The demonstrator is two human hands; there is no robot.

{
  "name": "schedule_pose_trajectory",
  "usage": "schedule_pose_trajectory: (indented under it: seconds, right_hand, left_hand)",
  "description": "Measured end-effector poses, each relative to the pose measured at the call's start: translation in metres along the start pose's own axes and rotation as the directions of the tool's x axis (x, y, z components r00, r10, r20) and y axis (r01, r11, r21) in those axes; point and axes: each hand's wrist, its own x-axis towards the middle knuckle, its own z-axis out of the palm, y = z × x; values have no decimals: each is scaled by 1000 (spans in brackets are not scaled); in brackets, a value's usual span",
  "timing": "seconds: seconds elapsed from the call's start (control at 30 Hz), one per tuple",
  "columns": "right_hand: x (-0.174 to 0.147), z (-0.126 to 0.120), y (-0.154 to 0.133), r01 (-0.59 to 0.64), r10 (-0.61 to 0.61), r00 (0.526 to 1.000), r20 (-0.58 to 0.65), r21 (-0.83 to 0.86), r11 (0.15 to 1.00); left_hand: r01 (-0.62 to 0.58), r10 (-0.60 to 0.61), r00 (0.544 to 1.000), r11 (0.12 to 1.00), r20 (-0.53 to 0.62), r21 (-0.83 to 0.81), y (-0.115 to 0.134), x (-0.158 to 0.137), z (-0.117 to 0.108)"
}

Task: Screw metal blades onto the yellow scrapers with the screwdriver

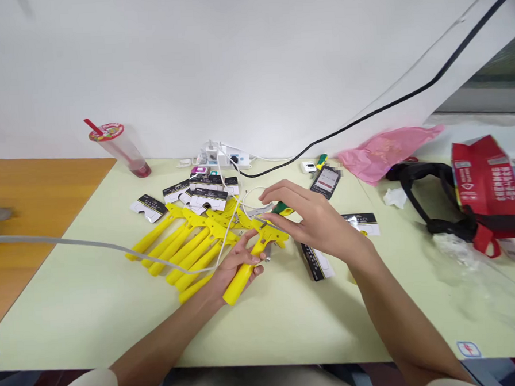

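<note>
My left hand is wrapped round a yellow-handled tool, tilted with its head away from me. Over that head curves my right hand, thumb and index finger apart, the thumb close to a thin grey metal part on the tool. A green-and-yellow handle shows in the gap between these fingers; whether the hand touches it I cannot tell. To the left, several more yellow tools lie side by side. Small black-and-white cards are behind them, and another card is right of the held tool.
A tilted cup with a red straw stands at the back left. By the wall are a power strip and a phone. A pink bag and a red package lie right. A grey cable crosses the left side.
</note>
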Motion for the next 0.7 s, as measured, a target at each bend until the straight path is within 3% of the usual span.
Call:
schedule_pose_trajectory:
  seconds: [0.2, 0.3, 0.43, 0.63, 0.7]
  right_hand:
    - [1, 1, -5, -16, 10, 997, 80, 69, 997]
    - [2, 7, -8, 29, -29, 1000, -1, 96, 995]
    - [3, 16, -10, 68, -68, 993, -94, -6, 998]
    - [2, 13, -14, 48, -49, 999, 16, 66, 997]
    - [1, 12, -13, 76, -75, 997, -11, 81, 994]
  left_hand:
    - [-1, -1, 1000, 999, -30, -43, -2, 3, -2]
    - [-18, 15, 999, 999, -50, -52, -1, 3, -1]
    - [-43, 40, 997, 998, -61, -44, 0, 1, 0]
    - [-56, 54, 997, 998, -54, -26, -1, 1, -2]
    - [-79, 79, 996, 997, -29, 0, -2, 1, -3]
